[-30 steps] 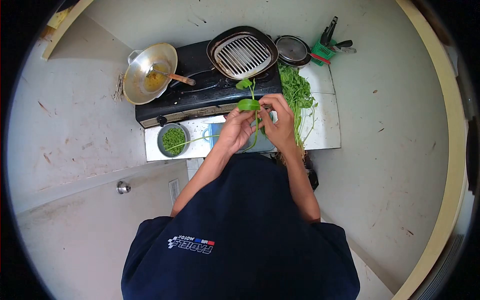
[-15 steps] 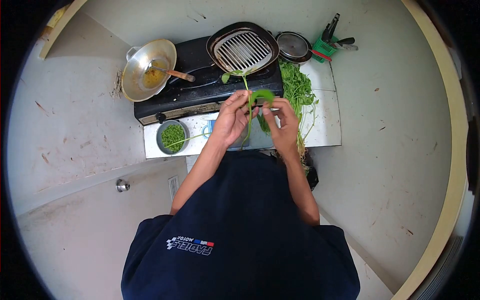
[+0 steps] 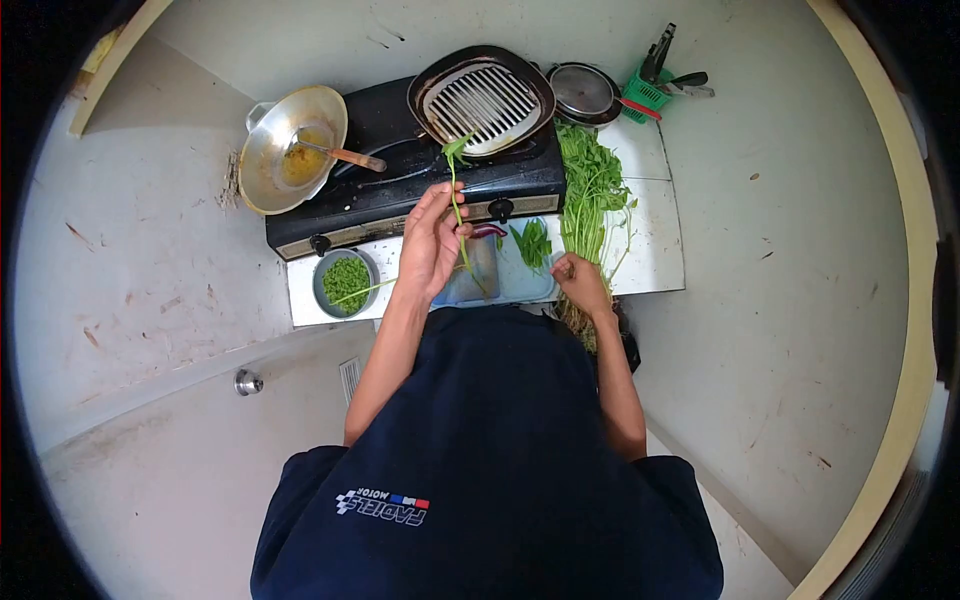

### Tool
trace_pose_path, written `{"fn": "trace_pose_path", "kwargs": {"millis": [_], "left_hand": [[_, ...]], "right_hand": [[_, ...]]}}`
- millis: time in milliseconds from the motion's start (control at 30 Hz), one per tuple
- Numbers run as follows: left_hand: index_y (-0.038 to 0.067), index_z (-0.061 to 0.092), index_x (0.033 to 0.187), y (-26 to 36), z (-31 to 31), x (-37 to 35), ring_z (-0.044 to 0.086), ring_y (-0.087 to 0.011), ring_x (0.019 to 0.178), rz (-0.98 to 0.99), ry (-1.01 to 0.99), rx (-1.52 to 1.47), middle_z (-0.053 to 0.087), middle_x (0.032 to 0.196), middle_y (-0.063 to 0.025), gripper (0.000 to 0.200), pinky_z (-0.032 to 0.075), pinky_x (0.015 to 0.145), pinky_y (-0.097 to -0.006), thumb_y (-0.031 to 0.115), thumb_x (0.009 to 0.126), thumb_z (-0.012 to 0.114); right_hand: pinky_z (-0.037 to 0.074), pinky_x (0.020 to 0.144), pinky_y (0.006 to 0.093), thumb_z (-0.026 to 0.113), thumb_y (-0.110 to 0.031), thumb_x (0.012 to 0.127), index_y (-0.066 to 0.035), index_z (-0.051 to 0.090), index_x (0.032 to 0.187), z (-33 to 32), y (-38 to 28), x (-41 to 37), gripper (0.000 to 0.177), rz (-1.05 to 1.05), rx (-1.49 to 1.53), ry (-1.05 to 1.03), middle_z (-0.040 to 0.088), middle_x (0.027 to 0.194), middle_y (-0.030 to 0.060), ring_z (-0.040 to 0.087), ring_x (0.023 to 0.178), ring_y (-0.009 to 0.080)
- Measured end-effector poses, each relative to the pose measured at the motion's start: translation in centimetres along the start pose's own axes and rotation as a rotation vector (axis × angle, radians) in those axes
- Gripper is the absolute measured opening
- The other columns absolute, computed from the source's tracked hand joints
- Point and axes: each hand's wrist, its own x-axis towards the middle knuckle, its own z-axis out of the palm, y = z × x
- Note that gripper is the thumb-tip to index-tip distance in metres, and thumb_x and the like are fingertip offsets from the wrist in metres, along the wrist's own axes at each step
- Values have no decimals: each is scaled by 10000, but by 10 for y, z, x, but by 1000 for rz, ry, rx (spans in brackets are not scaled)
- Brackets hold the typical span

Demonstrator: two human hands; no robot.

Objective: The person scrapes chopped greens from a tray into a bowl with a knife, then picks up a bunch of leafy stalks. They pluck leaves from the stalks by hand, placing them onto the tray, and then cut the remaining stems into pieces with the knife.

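A thin green stem [image 3: 456,205] with leaves at its top is pinched upright in my left hand [image 3: 430,245], in front of the stove. My right hand [image 3: 585,285] is lower and to the right, its fingers curled together beside the bundle of leafy greens [image 3: 597,185]; whether they hold anything is too small to tell. Between my hands lies a blue tray [image 3: 515,282] with picked green leaves [image 3: 532,243] at its right side. A dark red thing [image 3: 487,230] shows at its back edge. Chopped green pieces [image 3: 345,280] fill a grey bowl [image 3: 319,290] at the left.
Across the back stands a black stove [image 3: 375,200]. On it are a wok [image 3: 262,160] with a wooden-handled ladle [image 3: 357,159] and a ridged grill pan [image 3: 484,105]. A lidded pan [image 3: 584,92] and a green basket [image 3: 645,97] of utensils stand at the back right.
My right hand has moved down and right, away from the stem. My left hand has shifted left with the stem. The leaf between my hands is gone from there, and the tray is now in plain view.
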Motion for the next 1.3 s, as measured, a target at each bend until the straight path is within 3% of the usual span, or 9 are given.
{"fn": "trace_pose_path", "kwargs": {"millis": [300, 400, 500, 533, 667, 767, 967, 1133, 1300], "left_hand": [[59, 621, 1122, -2, 3, -2, 574, -114, 848, -9, 16, 9, 594, 954, -6, 171, 467, 659, -244, 193, 1021, 591], [62, 624, 1116, -3, 4, -2, 575, -111, 848, -10, 11, 26, 595, 954, -2, 166, 468, 660, -247, 193, 1017, 597], [64, 626, 1108, -1, 4, -4, 573, -101, 847, 5, 13, 56, 601, 947, 7, 157, 461, 664, -245, 188, 1016, 596], [65, 626, 1107, -1, 4, -4, 573, -100, 846, 6, 3, 66, 602, 947, 8, 156, 459, 665, -242, 187, 1017, 595], [70, 617, 1085, -3, 5, -6, 569, -97, 845, 6, -23, 108, 602, 934, 10, 145, 462, 694, -257, 197, 1019, 590], [69, 613, 1065, -5, 13, -8, 563, -101, 835, 12, -59, 175, 595, 918, 8, 141, 464, 716, -267, 200, 1022, 587], [27, 625, 1091, -13, 20, -12, 564, -90, 796, 56, -149, 351, 603, 891, -12, 140, 468, 714, -261, 140, 1022, 577], [12, 617, 1126, -22, 23, -16, 568, -88, 814, 91, -178, 509, 609, 896, -20, 156, 470, 727, -251, 121, 1025, 569], [8, 601, 1132, -24, 22, -20, 557, -83, 796, 116, -239, 589, 600, 896, -14, 139, 466, 730, -249, 57, 1005, 574]], "right_hand": [[547, 741, 337, 697, -79, 861, 11, 689, 931, 22, 15, 28, 114, 8, -8, 76, 731, 862, 118, 706, 785, 221], [548, 745, 346, 719, -123, 847, 18, 687, 959, 39, 49, 35, 183, 104, -178, -95, 719, 857, 135, 704, 789, 250], [547, 741, 355, 731, -159, 842, 23, 682, 994, 43, 46, 28, 243, 29, -255, -35, 707, 862, 139, 699, 795, 260], [548, 797, 423, 717, -157, 824, -6, 686, 1011, 38, 31, 27, 243, 71, -178, -48, 706, 987, 195, 698, 905, 341], [528, 702, 322, 700, -164, 908, 18, 680, 1074, 27, -10, 31, 247, -85, -48, 65, 703, 880, 117, 669, 744, 198], [508, 701, 287, 634, -170, 984, 5, 686, 1098, 10, -74, 34, 215, -110, 254, -8, 704, 907, 77, 635, 764, 127], [519, 770, 266, 617, -183, 1017, 0, 677, 1148, -18, -194, 6, 233, -260, 729, 8, 705, 950, 43, 632, 824, 102], [467, 755, 242, 616, -161, 1014, 8, 667, 1105, -14, -203, 8, 199, -225, 878, 127, 686, 944, 41, 593, 819, 91], [466, 742, 233, 645, -122, 990, -7, 659, 1038, -11, -190, 12, 126, -215, 942, 116, 678, 928, 34, 594, 814, 76]]}}
